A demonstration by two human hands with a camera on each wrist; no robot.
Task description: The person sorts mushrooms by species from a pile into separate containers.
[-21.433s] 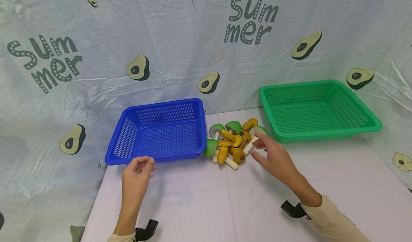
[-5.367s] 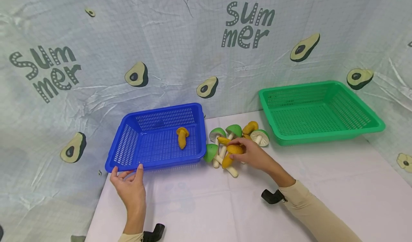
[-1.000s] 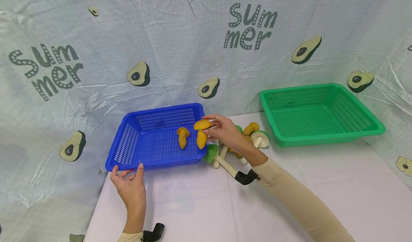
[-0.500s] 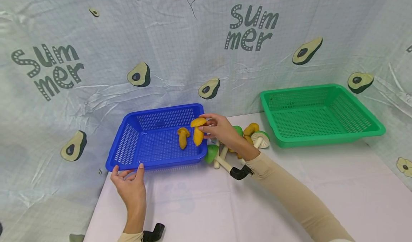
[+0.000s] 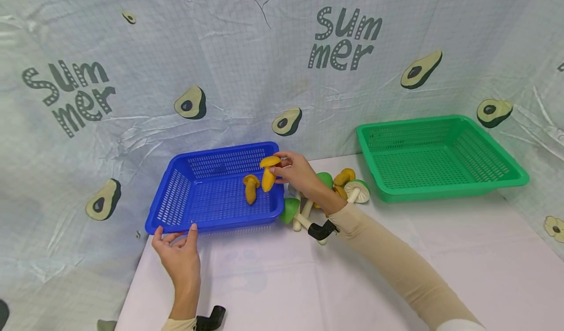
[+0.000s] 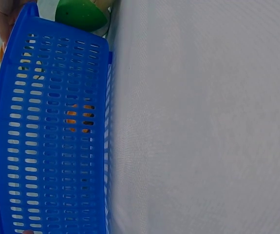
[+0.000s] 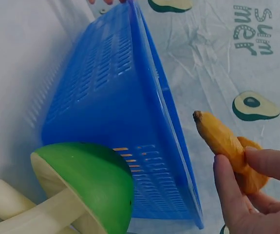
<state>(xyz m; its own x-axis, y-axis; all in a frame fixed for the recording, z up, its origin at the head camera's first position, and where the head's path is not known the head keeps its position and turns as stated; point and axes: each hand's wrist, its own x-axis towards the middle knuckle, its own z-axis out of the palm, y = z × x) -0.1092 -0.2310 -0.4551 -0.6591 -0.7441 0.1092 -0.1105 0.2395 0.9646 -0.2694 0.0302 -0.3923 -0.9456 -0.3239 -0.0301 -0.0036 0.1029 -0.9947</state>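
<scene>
Grips the blue basket (image 5: 229, 221) at near left with the left hand (image 5: 178, 260); holds a yellow mushroom (image 5: 268, 179) pinched in the right hand (image 5: 296, 172) over the basket's right end. Seems early on: has another mushroom (image 5: 250, 192) inside, with yellow ones (image 5: 344, 177) and green mushrooms (image 5: 325, 177) left on the surface (image 5: 282, 292).

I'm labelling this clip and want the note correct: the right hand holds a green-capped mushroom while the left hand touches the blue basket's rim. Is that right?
Not quite: the right hand holds a yellow-capped mushroom, as the head view shows. The left hand does touch the blue basket's rim.
</scene>
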